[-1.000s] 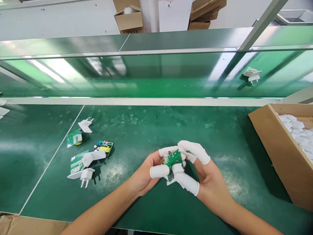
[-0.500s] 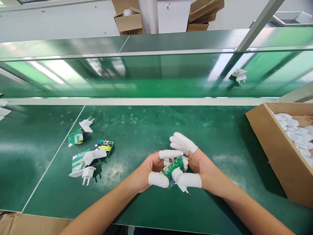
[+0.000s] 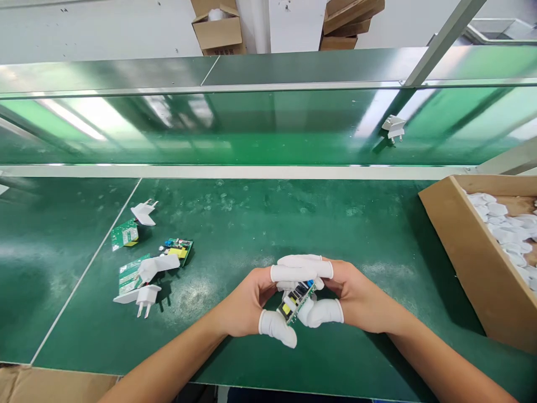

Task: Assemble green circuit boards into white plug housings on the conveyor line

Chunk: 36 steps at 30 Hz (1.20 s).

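Note:
Between my hands, above the green table, a small circuit board (image 3: 294, 301) is tilted with its component side showing black, yellow and blue parts. My left hand (image 3: 268, 296), in white finger cots, curls its fingers around the board's far side, with the thumb at its lower left edge. From the right, my right hand (image 3: 335, 294), also in finger cots, pinches the board with its thumb behind it. The white plug piece seen with this board is mostly hidden by my fingers. To the left lie several circuit boards (image 3: 128, 275) with white plug housings (image 3: 146, 295).
A cardboard box (image 3: 461, 257) of white plastic pieces (image 3: 499, 212) stands at the right. One plug housing (image 3: 394, 127) lies on the raised green shelf (image 3: 251, 140) at the back. More cardboard boxes (image 3: 218, 33) are beyond it. Cardboard (image 3: 59, 386) shows at the lower left.
The board has been turned in my hands, from its solder side to its component side. My right fingers have come down over my left fingers. The view has shifted slightly.

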Motion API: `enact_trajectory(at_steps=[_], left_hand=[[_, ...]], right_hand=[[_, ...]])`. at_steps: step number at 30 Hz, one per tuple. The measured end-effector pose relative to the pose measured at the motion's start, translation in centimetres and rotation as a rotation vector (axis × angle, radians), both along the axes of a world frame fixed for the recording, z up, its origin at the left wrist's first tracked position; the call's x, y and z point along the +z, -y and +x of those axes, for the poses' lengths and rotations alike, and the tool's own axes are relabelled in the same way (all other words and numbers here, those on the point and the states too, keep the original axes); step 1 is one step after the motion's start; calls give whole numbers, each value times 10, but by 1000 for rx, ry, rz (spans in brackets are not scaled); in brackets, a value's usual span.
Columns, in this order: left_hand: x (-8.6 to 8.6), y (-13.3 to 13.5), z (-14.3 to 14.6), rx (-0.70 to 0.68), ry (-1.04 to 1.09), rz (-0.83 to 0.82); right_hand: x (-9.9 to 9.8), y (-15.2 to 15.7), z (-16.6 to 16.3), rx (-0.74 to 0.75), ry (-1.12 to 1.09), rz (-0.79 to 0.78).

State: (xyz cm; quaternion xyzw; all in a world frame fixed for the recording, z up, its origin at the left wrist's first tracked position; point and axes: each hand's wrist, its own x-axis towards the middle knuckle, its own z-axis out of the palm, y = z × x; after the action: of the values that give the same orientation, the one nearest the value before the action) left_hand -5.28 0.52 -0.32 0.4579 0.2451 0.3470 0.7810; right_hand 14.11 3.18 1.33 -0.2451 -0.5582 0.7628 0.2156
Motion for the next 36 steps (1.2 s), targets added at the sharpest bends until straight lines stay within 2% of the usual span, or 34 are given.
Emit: enact_trajectory(at_steps=[3,8,10,12,15,18,21,28,33,36], left_hand=[[2,-1,0,-12,-19,57],[-1,1,-3,-13,-65,44],[-3,1,-3,-6,-34,-16],[-4,1,-2,41,43,-128],[-1,1,0,126,166,-277],[3,1,2,147,215,-325],[0,2,5,189,168,-289],[-7,4,9,184,80,-196],[-4,11,15,353,-64,-100],[-4,15,21,409,-202,-46]], right_hand=[[-1,-1,1,8,14,64],[-1,-2,0,6,40,159],[-4,-1,0,-5,53,179],[-7,1,-1,-85,87,224],[-10,5,-1,-235,145,395],[-8,9,-2,-225,281,694],[-6,14,-5,-194,429,946],[-11,14,-11,-356,419,1215],[-15,15,-13,-442,525,1409],[-18,19,-17,-476,583,1510]])
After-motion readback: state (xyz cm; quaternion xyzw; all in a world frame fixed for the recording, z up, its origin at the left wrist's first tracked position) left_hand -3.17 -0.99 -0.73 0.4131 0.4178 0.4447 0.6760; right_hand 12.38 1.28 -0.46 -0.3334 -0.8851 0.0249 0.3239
